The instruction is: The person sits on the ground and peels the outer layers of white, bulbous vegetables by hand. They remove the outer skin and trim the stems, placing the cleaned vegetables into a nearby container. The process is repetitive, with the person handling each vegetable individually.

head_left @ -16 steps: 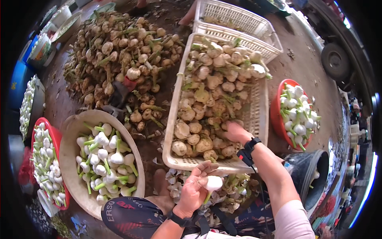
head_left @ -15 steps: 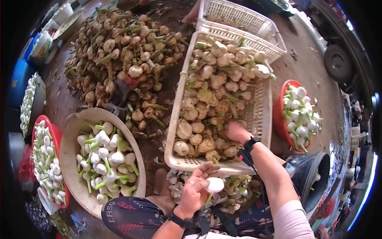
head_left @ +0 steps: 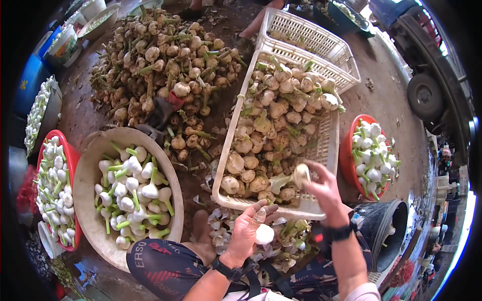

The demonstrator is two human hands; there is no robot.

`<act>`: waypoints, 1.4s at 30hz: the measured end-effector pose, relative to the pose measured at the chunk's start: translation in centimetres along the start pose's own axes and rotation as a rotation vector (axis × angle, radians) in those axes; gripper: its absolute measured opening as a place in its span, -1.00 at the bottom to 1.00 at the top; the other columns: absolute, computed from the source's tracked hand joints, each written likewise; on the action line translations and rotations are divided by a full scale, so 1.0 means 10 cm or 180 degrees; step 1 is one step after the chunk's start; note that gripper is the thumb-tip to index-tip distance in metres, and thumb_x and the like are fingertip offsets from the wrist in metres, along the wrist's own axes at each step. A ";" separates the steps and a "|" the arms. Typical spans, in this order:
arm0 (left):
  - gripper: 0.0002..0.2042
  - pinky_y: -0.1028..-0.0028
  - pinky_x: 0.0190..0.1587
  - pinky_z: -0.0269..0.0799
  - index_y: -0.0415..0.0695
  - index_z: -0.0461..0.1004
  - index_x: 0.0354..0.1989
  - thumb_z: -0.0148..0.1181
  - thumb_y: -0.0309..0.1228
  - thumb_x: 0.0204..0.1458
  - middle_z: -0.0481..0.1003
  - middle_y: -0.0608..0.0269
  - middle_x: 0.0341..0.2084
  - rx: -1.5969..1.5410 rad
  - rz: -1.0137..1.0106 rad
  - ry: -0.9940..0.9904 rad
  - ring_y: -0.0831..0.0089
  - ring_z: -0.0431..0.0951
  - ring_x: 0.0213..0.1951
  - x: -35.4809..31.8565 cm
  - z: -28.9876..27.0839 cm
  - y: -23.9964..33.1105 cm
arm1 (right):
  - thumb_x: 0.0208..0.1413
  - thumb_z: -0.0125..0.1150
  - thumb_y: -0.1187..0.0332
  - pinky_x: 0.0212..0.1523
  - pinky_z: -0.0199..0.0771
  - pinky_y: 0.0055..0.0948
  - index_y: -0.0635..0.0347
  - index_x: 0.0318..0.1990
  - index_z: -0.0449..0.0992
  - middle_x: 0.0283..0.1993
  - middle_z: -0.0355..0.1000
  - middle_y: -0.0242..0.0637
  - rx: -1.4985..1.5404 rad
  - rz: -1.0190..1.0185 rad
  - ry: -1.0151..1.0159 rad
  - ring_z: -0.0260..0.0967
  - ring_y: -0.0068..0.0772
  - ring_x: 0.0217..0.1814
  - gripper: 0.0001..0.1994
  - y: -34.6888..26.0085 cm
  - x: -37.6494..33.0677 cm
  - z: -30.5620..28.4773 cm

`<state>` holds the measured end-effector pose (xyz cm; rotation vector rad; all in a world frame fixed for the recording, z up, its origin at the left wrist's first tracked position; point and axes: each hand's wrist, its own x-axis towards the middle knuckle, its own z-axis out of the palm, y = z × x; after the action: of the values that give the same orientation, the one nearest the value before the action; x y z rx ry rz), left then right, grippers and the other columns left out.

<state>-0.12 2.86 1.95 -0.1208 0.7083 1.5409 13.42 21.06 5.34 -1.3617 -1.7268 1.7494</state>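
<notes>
My left hand [head_left: 243,237] is low in the middle, palm partly up, with a smooth white garlic bulb [head_left: 264,234] held against its fingers. Over the near right corner of the white crate [head_left: 219,170], my right hand [head_left: 324,189] grips an unpeeled garlic bulb [head_left: 300,175]. A pale leafy stem trails left from that bulb; hand and bulb are slightly blurred. Dirty, tan garlic bulbs [head_left: 261,125] fill much of the crate. Below it, between my legs, lies a heap of stripped garlic skins [head_left: 286,251], partly hidden by my hands.
At left stand a wide pale tub [head_left: 85,200] and a red basin [head_left: 75,155], both with cleaned garlic. Another red basin [head_left: 346,155] and a black bucket [head_left: 401,210] are at right. Behind are a pile of unpeeled garlic [head_left: 160,60] and a second white crate [head_left: 346,55].
My right hand has come up out of the crate toward me with an unpeeled garlic bulb. The left hand stays nearly in place, its white bulb turned so the green stem no longer shows.
</notes>
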 end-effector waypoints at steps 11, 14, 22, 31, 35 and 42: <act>-0.81 0.43 -0.21 0.52 -0.35 0.46 -0.16 0.07 -0.63 0.04 0.54 0.15 -0.30 0.0542 -0.0146 0.0081 0.39 0.57 -0.28 -0.04 -0.17 -0.04 | -0.17 0.32 0.49 0.05 0.39 -0.24 0.29 0.04 0.42 0.03 0.40 -0.09 -0.2089 -0.2439 0.0651 0.35 -0.10 0.07 -0.50 -0.14 -1.28 0.69; -0.77 0.58 -0.48 0.47 -0.31 0.46 -0.17 0.15 -0.43 0.04 0.50 0.26 -0.40 0.1072 0.0209 -0.0827 0.53 0.53 -0.45 -0.23 -0.02 0.04 | -0.22 0.23 0.52 0.09 0.36 -0.17 0.32 -0.02 0.44 0.05 0.39 -0.06 -0.2353 -0.2723 0.0501 0.33 0.01 0.09 -0.53 -0.13 -1.40 0.57; -0.77 0.31 -0.14 0.47 -0.19 0.58 -0.39 0.24 -0.35 -0.26 0.54 -0.02 -0.34 0.3042 0.0936 -0.0279 0.07 0.53 -0.24 -0.31 0.07 -0.04 | -0.15 0.15 0.52 0.15 0.34 -0.19 0.34 0.08 0.39 0.13 0.35 -0.02 -0.2696 -0.3056 0.0272 0.30 -0.05 0.17 -0.49 -0.06 -1.47 0.55; -0.84 0.61 -0.38 0.45 -0.27 0.50 -0.21 0.10 -0.58 0.03 0.55 0.26 -0.38 0.1328 0.0193 -0.0340 0.56 0.54 -0.40 -0.28 0.11 0.01 | -0.22 0.46 0.43 -0.03 0.46 -0.26 0.28 0.04 0.45 -0.05 0.46 -0.02 -0.1733 -0.2401 0.0849 0.42 -0.08 0.01 -0.44 0.01 -1.39 0.59; -0.82 0.51 -0.29 0.49 -0.32 0.49 -0.20 0.06 -0.63 0.01 0.54 0.19 -0.34 0.1073 0.0212 -0.0080 0.46 0.56 -0.34 -0.17 -0.04 -0.05 | -0.30 0.45 0.50 0.01 0.43 -0.25 0.29 0.05 0.39 -0.07 0.44 -0.08 -0.2116 -0.2513 0.0433 0.42 0.00 -0.03 -0.38 0.05 -1.31 0.56; -0.82 0.50 -0.30 0.50 -0.28 0.47 -0.37 0.07 -0.76 -0.15 0.52 0.24 -0.45 0.1210 0.0682 0.0163 0.47 0.55 -0.39 -0.10 -0.12 -0.15 | 0.16 0.06 0.29 -0.10 0.47 -0.50 0.42 0.14 0.31 -0.05 0.44 -0.17 0.1443 0.0268 -0.0052 0.40 -0.45 -0.09 -0.54 0.32 -1.18 0.48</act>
<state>1.00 1.28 0.94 0.2069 1.0692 1.5802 16.59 8.34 6.06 -1.2289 -1.1878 2.0407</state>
